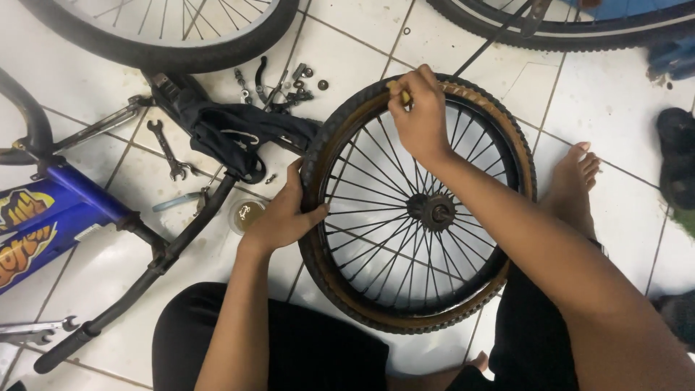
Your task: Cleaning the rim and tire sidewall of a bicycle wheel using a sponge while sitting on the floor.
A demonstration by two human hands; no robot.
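The bicycle wheel [418, 206] lies nearly flat on the tiled floor [615, 101] between the person's knees, hub [432, 211] up, its tyre [340, 286] still round the rim; the left hand [284, 210] clamps the near-left edge, fingers curled over the tyre and thumb across the spokes; the right hand [418, 108] reaches across to the far rim, closed around a small yellowish tool [404, 95] pressed at the tyre's edge. A wrench [168, 150] and loose bolts [300, 85] lie well to the left, nearer the left hand.
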